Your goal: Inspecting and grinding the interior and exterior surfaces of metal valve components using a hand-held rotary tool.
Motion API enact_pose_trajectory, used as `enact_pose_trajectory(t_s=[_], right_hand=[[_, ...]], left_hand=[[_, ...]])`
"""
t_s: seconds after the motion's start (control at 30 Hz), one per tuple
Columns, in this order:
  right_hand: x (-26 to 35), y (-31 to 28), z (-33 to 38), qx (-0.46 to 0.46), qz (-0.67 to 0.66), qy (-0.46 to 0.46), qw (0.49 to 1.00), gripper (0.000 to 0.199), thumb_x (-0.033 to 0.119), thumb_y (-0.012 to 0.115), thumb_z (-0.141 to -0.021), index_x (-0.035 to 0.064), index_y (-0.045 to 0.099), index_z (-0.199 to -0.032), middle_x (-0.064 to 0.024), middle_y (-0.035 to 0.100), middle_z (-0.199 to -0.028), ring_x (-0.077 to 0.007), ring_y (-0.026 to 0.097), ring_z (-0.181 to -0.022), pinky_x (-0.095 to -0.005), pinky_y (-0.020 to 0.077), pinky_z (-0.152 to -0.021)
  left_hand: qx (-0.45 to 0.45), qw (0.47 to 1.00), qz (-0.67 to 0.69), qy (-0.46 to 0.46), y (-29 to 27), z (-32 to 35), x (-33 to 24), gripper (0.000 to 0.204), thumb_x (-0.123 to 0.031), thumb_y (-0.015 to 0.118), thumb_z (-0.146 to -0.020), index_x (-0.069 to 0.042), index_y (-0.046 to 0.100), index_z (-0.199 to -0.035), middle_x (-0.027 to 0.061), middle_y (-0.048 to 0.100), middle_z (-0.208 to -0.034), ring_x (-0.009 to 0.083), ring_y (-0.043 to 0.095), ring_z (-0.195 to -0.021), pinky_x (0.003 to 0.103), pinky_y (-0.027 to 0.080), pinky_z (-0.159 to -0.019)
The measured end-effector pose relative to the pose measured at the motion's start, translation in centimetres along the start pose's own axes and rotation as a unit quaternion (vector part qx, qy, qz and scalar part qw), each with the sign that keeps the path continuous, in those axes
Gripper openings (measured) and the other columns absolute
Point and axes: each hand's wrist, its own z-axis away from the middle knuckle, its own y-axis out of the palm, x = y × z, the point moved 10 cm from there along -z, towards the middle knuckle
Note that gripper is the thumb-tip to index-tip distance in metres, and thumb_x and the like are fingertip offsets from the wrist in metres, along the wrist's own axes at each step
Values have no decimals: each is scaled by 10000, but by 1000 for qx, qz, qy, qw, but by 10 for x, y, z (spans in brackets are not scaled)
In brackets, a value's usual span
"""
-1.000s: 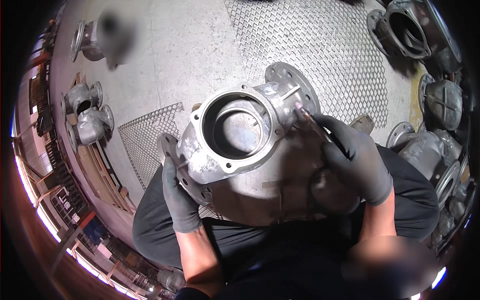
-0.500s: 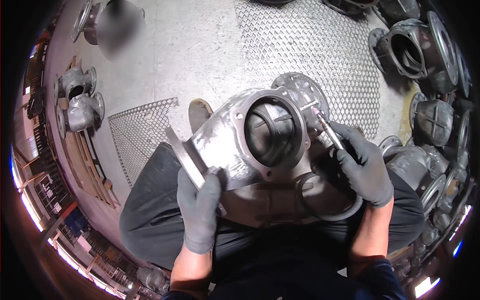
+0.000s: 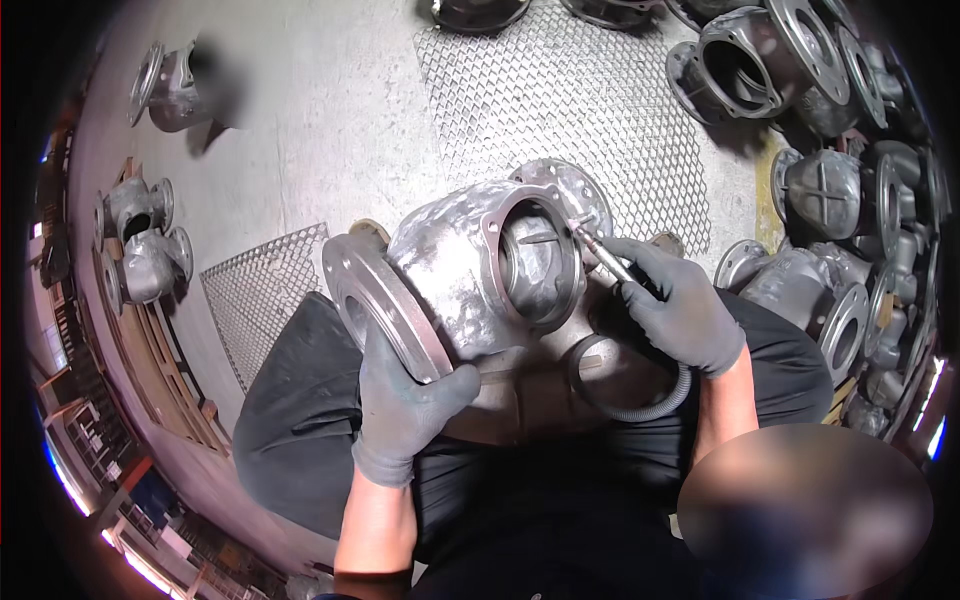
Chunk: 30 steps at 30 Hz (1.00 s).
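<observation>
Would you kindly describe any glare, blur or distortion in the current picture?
Head view: light glares off the held casting; a soft oval blurs the lower right; a smudge partly hides the upper-left casting; straight edges bend toward the dark rim.

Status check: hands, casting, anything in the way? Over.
Left hand gripping metal casting by its left flange. Right hand holding slim tool, tip near the opening's rim; contact unclear. Grey hose loops below right hand, apart from tip.

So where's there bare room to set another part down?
Bare concrete spreads between the lone casting at upper left and the large mesh, down to the small mesh. The right side is crowded with flanged castings. Below the right hand and the held casting, a looped hose takes up room.
</observation>
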Motion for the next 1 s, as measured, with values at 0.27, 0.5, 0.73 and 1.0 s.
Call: enact_pose_trajectory(t_s=[0.27,0.5,0.73,1.0], right_hand=[[6,4,-1,-3,9,-37,999,547,-12,596,-906,76,649,-1444,-205,751,-1211,-363,737,-1093,-402,560,-966],[7,45,-50,167,240,-8,956,280,79,592,-889,16,739,-1119,-239,763,-1014,-437,734,-998,-510,585,-894],[12,69,-93,246,374,-9,894,260,87,596,-900,1,812,-1017,-244,781,-1054,-400,772,-1003,-473,615,-875],[23,87,-98,271,382,-41,882,282,184,635,-938,18,818,-1073,-217,796,-1074,-366,783,-1019,-446,612,-884]], left_hand=[[-3,999,-41,6,4,-7,-18,771,-139,697,-858,64,428,-1551,84,663,-1172,135,613,-970,299,538,-875],[-58,998,5,-22,0,-15,-30,565,-174,829,-799,68,608,-1259,139,724,-1047,221,694,-903,372,568,-830],[-64,998,-4,-27,3,-14,-20,565,-192,830,-802,65,618,-1257,114,718,-1045,194,683,-926,363,566,-851],[-23,998,-7,-55,1,-10,-17,692,-114,724,-893,67,483,-1516,105,664,-1261,153,635,-1080,320,535,-958]])
